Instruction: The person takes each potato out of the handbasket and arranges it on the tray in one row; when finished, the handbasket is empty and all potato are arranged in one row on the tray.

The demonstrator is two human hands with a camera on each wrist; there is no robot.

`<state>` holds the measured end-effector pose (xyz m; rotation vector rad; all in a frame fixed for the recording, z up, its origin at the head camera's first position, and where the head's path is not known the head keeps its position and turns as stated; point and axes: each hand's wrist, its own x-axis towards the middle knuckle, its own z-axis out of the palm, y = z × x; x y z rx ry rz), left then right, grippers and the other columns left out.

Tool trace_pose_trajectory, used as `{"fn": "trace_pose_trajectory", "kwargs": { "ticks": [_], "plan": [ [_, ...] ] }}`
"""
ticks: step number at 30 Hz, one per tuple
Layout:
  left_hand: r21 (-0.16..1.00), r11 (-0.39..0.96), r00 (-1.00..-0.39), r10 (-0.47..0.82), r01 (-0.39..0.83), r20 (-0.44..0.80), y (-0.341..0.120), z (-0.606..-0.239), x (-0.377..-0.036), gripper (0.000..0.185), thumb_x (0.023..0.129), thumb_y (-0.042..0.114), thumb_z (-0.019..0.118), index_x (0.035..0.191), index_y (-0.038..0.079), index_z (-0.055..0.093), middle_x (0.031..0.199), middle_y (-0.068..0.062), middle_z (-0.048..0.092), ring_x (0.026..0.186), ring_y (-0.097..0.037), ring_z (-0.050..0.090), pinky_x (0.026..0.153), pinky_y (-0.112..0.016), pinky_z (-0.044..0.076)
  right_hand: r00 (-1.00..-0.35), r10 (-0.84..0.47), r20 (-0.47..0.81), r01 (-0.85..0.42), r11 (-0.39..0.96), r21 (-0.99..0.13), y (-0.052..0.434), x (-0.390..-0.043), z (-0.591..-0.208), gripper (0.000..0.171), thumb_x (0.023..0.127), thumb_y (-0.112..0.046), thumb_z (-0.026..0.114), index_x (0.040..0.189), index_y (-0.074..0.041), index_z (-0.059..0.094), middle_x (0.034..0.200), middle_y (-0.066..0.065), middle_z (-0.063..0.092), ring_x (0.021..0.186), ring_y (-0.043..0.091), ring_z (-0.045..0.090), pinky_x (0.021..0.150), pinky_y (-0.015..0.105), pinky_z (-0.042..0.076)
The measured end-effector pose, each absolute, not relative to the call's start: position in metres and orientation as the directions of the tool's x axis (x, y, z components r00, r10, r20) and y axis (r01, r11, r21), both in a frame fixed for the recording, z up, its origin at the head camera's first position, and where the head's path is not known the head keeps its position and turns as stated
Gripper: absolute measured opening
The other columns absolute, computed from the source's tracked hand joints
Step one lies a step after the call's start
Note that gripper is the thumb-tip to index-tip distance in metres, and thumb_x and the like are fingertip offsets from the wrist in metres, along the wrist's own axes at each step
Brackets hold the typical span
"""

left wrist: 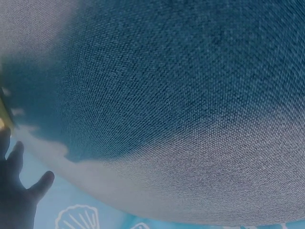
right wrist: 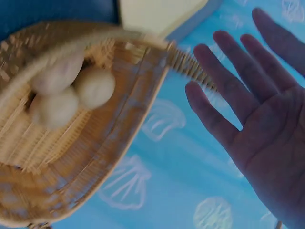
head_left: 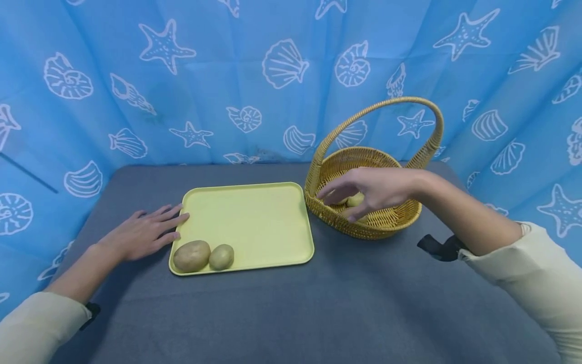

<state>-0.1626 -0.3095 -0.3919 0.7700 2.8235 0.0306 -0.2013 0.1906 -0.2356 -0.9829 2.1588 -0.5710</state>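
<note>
My left hand lies at the left edge of the yellow tray, its fingertips over the rim. Two potatoes sit in the tray's near left corner, a larger potato beside a smaller potato. Over the wicker basket hovers my right hand, fingers spread and nothing in them. Inside the basket, the right wrist view shows three pale potatoes bunched together, one of them a round potato. From the head view my right hand partly hides them.
The basket's tall arched handle rises above my right hand. A grey cloth covers the table. Behind it hangs a blue curtain with white shells and starfish.
</note>
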Motion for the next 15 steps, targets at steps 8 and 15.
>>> {"fn": "trace_pose_trajectory", "kwargs": {
  "ticks": [8, 15],
  "plan": [
    [0.086, 0.867, -0.843, 0.497, 0.490, -0.205, -0.310, -0.393, -0.162, 0.063, 0.105, 0.052, 0.040, 0.156, 0.017, 0.035, 0.161, -0.014, 0.029, 0.145, -0.041, 0.028, 0.104, -0.073, 0.026, -0.452, -0.763, -0.462, -0.334, 0.625, -0.706, 0.228, -0.241, -0.249, 0.076, 0.086, -0.014, 0.078, 0.151, -0.002, 0.040, 0.153, 0.019, 0.041, 0.139, 0.034, 0.043, 0.110, 0.047, 0.038],
    [0.081, 0.864, -0.843, 0.503, 0.497, -0.194, -0.309, -0.393, -0.161, 0.062, 0.105, 0.051, 0.040, 0.156, 0.016, 0.037, 0.161, -0.015, 0.030, 0.145, -0.041, 0.030, 0.102, -0.073, 0.028, -0.498, -0.675, -0.544, -0.216, 0.704, -0.677, 0.249, -0.264, -0.265, 0.074, 0.088, -0.017, 0.076, 0.149, 0.003, 0.040, 0.151, 0.022, 0.043, 0.139, 0.039, 0.041, 0.111, 0.051, 0.035]
  ]
}}
